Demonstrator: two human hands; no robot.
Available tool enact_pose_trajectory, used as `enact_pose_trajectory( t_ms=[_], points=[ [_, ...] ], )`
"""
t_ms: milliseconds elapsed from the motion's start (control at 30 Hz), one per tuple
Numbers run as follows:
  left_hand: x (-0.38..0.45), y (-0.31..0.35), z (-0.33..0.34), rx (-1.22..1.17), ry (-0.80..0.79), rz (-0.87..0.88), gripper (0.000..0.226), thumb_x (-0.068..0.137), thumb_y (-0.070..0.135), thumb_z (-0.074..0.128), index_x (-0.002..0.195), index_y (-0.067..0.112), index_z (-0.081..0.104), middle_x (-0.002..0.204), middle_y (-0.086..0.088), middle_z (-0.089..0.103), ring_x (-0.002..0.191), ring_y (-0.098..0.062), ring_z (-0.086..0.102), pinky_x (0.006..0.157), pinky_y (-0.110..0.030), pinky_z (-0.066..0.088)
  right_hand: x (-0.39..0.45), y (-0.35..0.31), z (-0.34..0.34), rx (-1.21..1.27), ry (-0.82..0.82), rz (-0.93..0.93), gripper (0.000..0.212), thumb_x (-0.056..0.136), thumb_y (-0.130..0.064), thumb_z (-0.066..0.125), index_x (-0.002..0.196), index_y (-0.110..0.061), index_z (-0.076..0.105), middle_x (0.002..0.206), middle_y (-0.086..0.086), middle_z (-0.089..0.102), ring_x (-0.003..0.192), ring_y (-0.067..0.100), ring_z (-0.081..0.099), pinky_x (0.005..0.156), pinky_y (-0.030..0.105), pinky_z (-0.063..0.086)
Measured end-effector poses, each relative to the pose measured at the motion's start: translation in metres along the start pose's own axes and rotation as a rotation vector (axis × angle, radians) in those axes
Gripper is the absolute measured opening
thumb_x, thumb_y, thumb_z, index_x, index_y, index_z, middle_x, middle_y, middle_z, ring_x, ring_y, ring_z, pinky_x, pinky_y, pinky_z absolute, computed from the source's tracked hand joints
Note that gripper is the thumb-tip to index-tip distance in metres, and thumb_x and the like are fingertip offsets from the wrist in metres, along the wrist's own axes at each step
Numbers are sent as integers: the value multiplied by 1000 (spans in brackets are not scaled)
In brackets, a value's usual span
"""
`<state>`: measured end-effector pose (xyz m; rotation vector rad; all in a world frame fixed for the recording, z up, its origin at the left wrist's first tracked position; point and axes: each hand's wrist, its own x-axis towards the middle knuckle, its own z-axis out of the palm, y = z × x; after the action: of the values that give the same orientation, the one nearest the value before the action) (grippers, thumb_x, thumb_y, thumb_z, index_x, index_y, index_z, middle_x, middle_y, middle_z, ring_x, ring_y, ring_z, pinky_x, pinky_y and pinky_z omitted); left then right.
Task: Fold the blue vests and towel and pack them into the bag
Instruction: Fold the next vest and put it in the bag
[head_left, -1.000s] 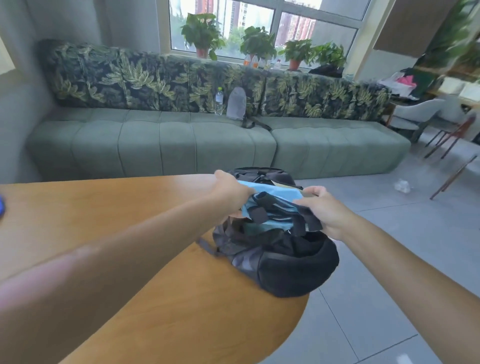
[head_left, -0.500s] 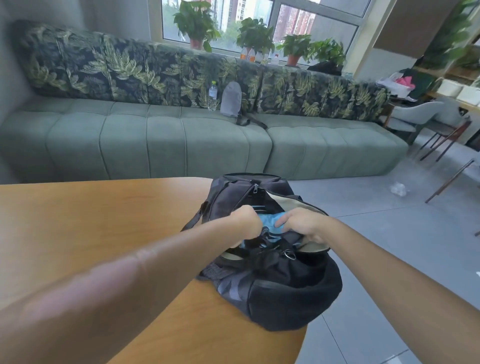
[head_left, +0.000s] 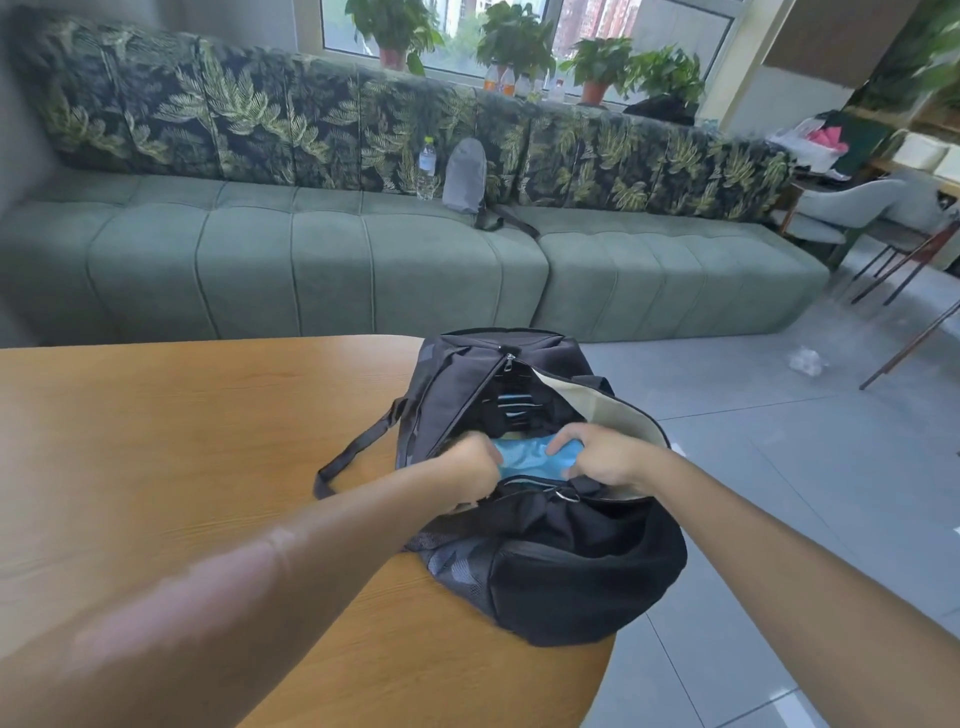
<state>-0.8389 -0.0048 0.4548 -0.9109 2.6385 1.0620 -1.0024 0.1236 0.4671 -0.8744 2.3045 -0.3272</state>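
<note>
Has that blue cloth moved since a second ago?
Yes. The blue cloth was held above the bag's opening; now both hands have pushed it down inside, below the zipper rim.

A green sofa (head_left: 363, 260) with leaf-print back spans the far wall under a bright window (head_left: 597, 31) lined with plants (head_left: 514, 36). Grey tile floor (head_left: 779, 441) lies right; chairs (head_left: 852, 208) stand far right.

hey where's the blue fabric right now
In the head view, the blue fabric sits just right of centre, down in the open mouth of the black bag on the wooden table, between the left hand and right hand.
</note>
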Motion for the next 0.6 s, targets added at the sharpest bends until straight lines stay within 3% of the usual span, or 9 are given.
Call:
enact_pose_trajectory(
  t_ms=[67, 167, 233, 333, 400, 467, 533, 600],
  points=[
    [0, 3, -2, 9, -40, -18, 12, 99, 4, 53, 102, 14, 58, 103, -6, 59, 104, -24, 55, 92, -30, 46, 1, 2, 0, -17, 13, -5, 28, 94, -9, 67, 110, -29, 58, 80, 1, 51, 63, 14, 44, 50, 20, 36],
    [0, 0, 6, 122, -5, -69, 47, 97, 20, 61, 138, 11, 40, 130, -13, 54, 117, -29, 57, 92, -34, 46, 2, 5, 9, -82, 26, 35, 29, 93, -15, 69, 113, -27, 52, 74, 1, 48, 58, 15, 43, 54, 25, 38],
    [-4, 3, 8, 234, -17, -94, 53, 96, 28, 63, 140, 15, 35, 118, -10, 51, 107, -27, 57, 83, -32, 46, 0, 5, 11, -165, 30, 59, 26, 94, -24, 70, 108, -27, 49, 79, 1, 52, 60, 15, 44, 56, 27, 39],
    [-6, 15, -6, 394, -62, -30, 42, 95, 20, 63, 133, 9, 48, 99, -8, 49, 93, -26, 58, 76, -33, 47, -3, -1, 3, -352, 4, 73, 29, 98, -43, 62, 114, -23, 49, 107, 5, 59, 81, 21, 53, 73, 31, 45],
    [-8, 29, -16, 464, -117, -1, 35, 100, 14, 55, 133, 2, 54, 95, -10, 51, 98, -30, 61, 83, -34, 50, -3, -4, -6, -429, -5, 91, 48, 103, -50, 46, 135, -13, 47, 130, 10, 59, 108, 28, 58, 94, 37, 45],
    [-16, 42, -28, 566, -197, 21, 35, 106, 10, 43, 133, -7, 56, 103, -19, 59, 113, -35, 62, 93, -36, 48, -6, -7, -15, -469, -21, 110, 56, 107, -49, 35, 146, -9, 41, 147, 12, 51, 129, 33, 51, 107, 40, 39],
    [-20, 51, -41, 679, -281, 86, 36, 107, 9, 37, 130, -9, 58, 127, -23, 62, 107, -35, 60, 89, -38, 48, -15, -13, -26, -538, -75, 99, 46, 109, -39, 33, 141, -9, 47, 149, 13, 50, 130, 31, 51, 107, 37, 36],
    [-20, 56, -54, 787, -358, 131, 34, 105, 11, 43, 125, -6, 64, 129, -21, 64, 90, -31, 58, 63, -33, 47, -25, -20, -38, -584, -127, 88, 28, 108, -27, 37, 115, -13, 61, 136, 17, 61, 109, 27, 57, 97, 33, 41]
  ],
)
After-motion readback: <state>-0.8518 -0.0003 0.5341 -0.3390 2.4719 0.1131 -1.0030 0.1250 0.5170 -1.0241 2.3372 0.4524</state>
